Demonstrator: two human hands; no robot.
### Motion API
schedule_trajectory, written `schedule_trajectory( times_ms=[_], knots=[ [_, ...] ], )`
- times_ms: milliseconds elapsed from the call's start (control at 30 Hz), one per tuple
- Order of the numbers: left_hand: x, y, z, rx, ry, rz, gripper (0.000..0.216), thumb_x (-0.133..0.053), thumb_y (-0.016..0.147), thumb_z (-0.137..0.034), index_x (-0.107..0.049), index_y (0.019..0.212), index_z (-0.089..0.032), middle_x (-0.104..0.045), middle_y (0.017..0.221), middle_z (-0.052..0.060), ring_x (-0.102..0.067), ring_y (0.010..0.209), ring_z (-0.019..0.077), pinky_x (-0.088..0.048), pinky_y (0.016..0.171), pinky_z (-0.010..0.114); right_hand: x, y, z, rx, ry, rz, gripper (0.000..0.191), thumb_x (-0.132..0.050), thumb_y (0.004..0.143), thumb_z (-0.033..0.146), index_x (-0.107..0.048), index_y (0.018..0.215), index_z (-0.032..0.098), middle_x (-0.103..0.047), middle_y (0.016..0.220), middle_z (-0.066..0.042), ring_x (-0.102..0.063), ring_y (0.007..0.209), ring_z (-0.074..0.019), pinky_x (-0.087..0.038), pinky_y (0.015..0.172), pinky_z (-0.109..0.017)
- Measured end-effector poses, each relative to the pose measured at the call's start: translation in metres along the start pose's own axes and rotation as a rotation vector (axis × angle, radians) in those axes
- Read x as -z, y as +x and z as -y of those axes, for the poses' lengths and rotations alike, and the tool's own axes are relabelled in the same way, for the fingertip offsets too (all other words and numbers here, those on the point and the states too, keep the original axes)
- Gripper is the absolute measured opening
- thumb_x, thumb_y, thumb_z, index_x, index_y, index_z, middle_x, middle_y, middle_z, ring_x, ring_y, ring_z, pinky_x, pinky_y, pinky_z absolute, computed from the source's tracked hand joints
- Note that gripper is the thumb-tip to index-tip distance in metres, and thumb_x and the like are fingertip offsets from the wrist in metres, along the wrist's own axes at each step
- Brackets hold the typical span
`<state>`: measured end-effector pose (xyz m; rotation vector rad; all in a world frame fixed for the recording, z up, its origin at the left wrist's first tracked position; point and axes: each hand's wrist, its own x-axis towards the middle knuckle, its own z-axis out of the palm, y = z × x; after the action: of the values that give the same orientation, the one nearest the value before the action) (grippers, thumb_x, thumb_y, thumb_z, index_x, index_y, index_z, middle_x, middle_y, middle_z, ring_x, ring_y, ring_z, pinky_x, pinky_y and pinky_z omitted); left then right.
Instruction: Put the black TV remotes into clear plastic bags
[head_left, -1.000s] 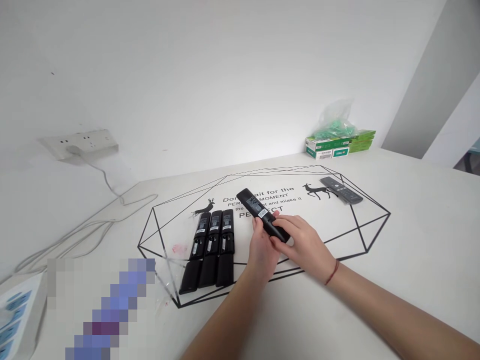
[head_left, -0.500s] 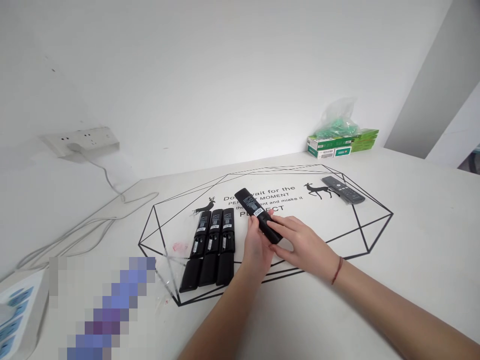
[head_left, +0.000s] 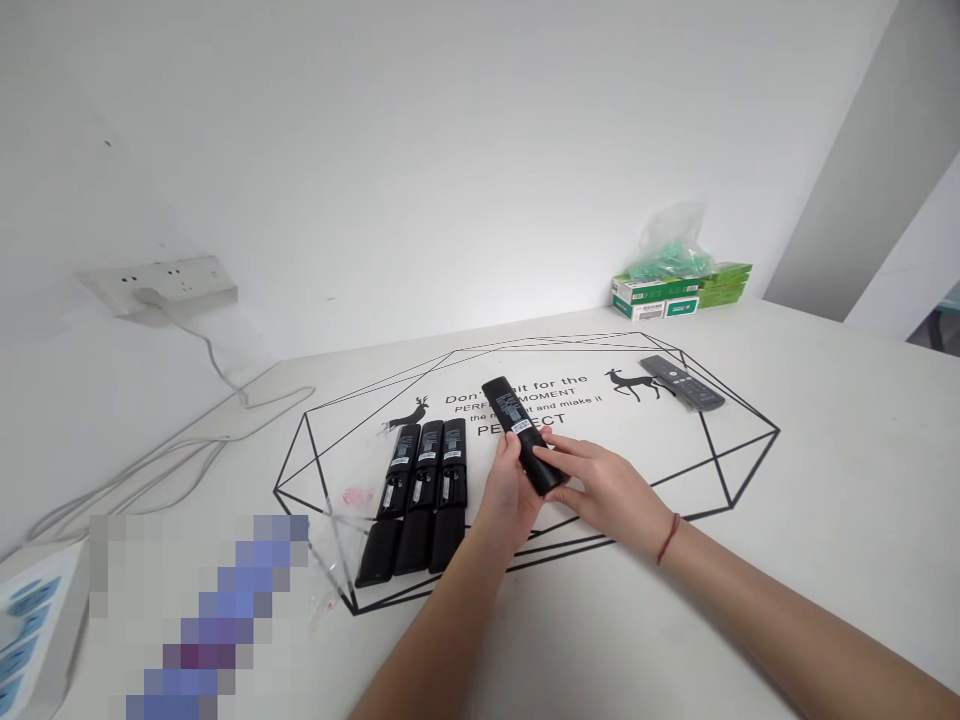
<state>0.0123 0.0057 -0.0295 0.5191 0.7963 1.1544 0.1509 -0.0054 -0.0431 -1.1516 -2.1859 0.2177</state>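
A black remote control (head_left: 516,420), its labelled back facing up, is held just above the table between both hands. My left hand (head_left: 510,495) is closed around its near part from the left and below, with the thumb beside the white sticker. From the right, the fingers of my right hand (head_left: 596,480) press on the remote's lower back and near end. To the left, three black remotes (head_left: 426,445) lie face down in a row with their battery compartments uncovered. Their detached battery covers (head_left: 412,543) lie just below them.
A remote in clear plastic (head_left: 682,383) lies buttons up at the right. Green and white boxes (head_left: 656,292) under a plastic bag (head_left: 675,245) stand against the wall. Cables (head_left: 150,465) run along the left from a wall socket (head_left: 161,285); a power strip (head_left: 34,635) sits near left.
The held remote has turned slightly more upright in view and shifted a little right. Both hands keep their hold on it. The whole view has shifted slightly.
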Motion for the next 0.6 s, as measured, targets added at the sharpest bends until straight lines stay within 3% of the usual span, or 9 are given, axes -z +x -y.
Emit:
schedule_trajectory(
  times_ms=[267, 367, 467, 600],
  knots=[
    [0.000, -0.001, -0.003, -0.020, -0.014, 0.002, 0.032, -0.045, 0.091, -0.041, -0.055, 0.114, -0.021, -0.061, 0.119, 0.011, -0.064, 0.096, 0.0221, -0.055, 0.077, 0.037, 0.005, 0.001, 0.002, -0.032, 0.134, -0.015, 0.045, -0.062, 0.078, 0.016, -0.059, 0.122, 0.027, -0.057, 0.133, -0.007, -0.054, 0.121, -0.0276, -0.052, 0.092, -0.044],
    [-0.002, -0.004, -0.005, -0.097, 0.039, -0.041, 0.027, -0.055, 0.087, -0.040, -0.051, 0.109, -0.025, -0.063, 0.112, 0.007, -0.065, 0.090, 0.0189, -0.055, 0.078, 0.037, 0.011, 0.004, 0.005, -0.051, 0.315, 0.056, 0.051, -0.060, 0.079, 0.018, -0.051, 0.128, 0.028, -0.062, 0.124, -0.006, -0.062, 0.108, -0.0230, -0.054, 0.083, -0.039],
    [-0.005, -0.008, -0.001, -0.158, 0.183, -0.111, 0.045, -0.066, 0.079, -0.037, -0.041, 0.117, -0.030, -0.061, 0.110, 0.006, -0.066, 0.085, 0.0174, -0.055, 0.075, 0.034, 0.010, 0.005, 0.007, -0.142, 0.509, 0.149, 0.056, -0.061, 0.078, 0.020, -0.042, 0.130, 0.028, -0.065, 0.116, -0.005, -0.066, 0.089, -0.0185, -0.054, 0.075, -0.035],
    [-0.005, -0.009, 0.006, -0.256, 0.497, -0.117, 0.058, -0.068, 0.076, -0.037, -0.036, 0.124, -0.029, -0.056, 0.117, 0.010, -0.066, 0.078, 0.0179, -0.054, 0.066, 0.031, 0.003, 0.007, 0.006, -0.320, 0.706, 0.122, 0.043, -0.055, 0.080, 0.020, -0.044, 0.121, 0.023, -0.066, 0.106, -0.006, -0.064, 0.080, -0.0177, -0.052, 0.069, -0.034]
  ],
)
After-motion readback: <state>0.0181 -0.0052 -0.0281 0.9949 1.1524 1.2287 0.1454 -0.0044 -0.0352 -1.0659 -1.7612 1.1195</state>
